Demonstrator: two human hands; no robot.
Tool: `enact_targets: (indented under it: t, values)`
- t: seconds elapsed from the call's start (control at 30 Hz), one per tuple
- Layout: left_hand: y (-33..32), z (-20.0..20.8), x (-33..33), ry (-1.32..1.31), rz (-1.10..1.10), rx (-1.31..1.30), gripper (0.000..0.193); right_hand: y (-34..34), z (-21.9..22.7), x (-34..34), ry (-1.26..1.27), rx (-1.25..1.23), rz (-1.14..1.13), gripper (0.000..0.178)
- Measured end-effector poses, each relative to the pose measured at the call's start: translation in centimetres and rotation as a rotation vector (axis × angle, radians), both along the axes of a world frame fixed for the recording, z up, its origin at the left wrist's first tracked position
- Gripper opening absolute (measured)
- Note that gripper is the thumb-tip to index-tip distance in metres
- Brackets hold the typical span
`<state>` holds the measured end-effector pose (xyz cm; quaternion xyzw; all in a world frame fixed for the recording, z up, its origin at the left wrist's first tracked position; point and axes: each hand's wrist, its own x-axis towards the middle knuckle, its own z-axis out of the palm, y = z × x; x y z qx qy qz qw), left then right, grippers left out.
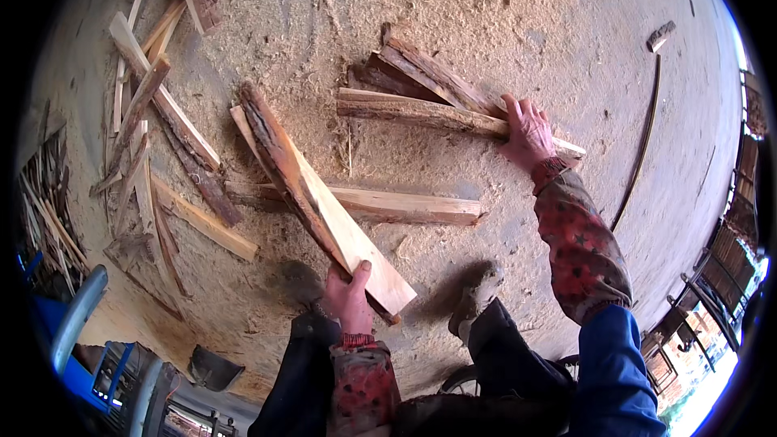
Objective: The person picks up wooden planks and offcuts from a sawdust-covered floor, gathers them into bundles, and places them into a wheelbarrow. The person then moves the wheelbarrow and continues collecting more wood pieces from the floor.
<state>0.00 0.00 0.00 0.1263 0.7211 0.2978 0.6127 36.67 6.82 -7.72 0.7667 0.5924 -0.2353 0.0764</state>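
Note:
My left hand [348,298] grips the near end of a bark-edged wood slab [295,174], its thumb on top. A pale, flat wood face [356,231] runs along that slab; I cannot tell whether it is a separate piece. They slant away to the upper left, over a pale wood strip [405,205] on the ground. Ahead on the right, my right hand [528,136] is closed over the right end of a long bark-edged wood piece [421,112]. Behind that piece lie another bark-covered slab [441,73] and a dark brown one [392,81], fanned out to the left.
Sawdust and shavings cover the ground [283,24]. Several wood offcuts [146,113] lie in a loose heap at left. A thin stick [643,146] and a small bark chunk [660,36] lie at right. Blue metal equipment [73,348] stands at lower left. My boots [477,299] are close by.

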Motion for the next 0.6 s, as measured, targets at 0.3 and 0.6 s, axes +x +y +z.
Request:
enact_targets:
  t: [0.3,0.6]
  values:
    - [-0.8,-6.0,1.1,-0.119,-0.006,-0.057,0.035,-2.1,1.7,-6.0,0.374,0.094,0.009,0.038]
    - [-0.7,-4.8,1.6,-0.254,0.107,-0.079,0.039,-3.8,2.1,-12.8,0.679,-0.18,0.006,0.074]
